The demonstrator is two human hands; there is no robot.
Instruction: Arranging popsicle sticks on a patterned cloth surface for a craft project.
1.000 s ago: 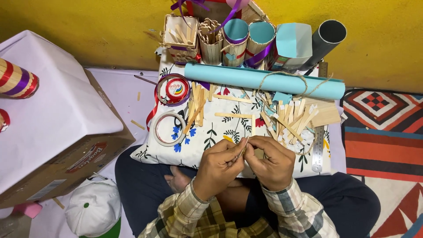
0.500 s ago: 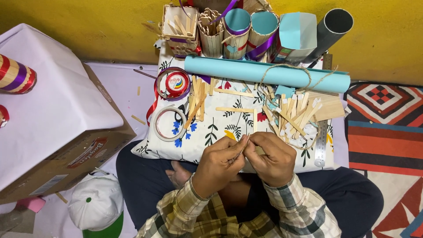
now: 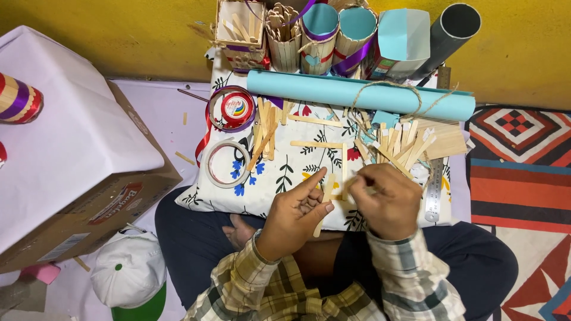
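— Grip first: what does each hand have?

— Left hand (image 3: 295, 215) pinches a flat wooden stick (image 3: 325, 199) between thumb and fingers, index finger stretched out along it. The stick hangs over the front edge of the floral cushion (image 3: 279, 172) on the person's lap. Right hand (image 3: 385, 201) is curled narrow, fingertips drawn together at the stick's upper end; whether it pinches a second small piece there, I cannot tell, as the knuckles hide it.

— What could go wrong?

— My guess is the stick slips. It is thin and held only near the middle, so a push from the right hand could twist it out of the pinch and drop it into the lap.

— And the things around it?

— A loose pile of cut sticks (image 3: 401, 145) lies just beyond the right knuckles, and a metal ruler (image 3: 435, 189) sits at the cushion's right edge. A sweep of that wrist could scatter the pile or nudge the ruler off. The cushion is soft, too, so anything pressed on it may tilt.

— The tape rolls?

— Red tape roll (image 3: 232, 108) and clear tape ring (image 3: 223, 163) lie well to the left, out of harm's way.
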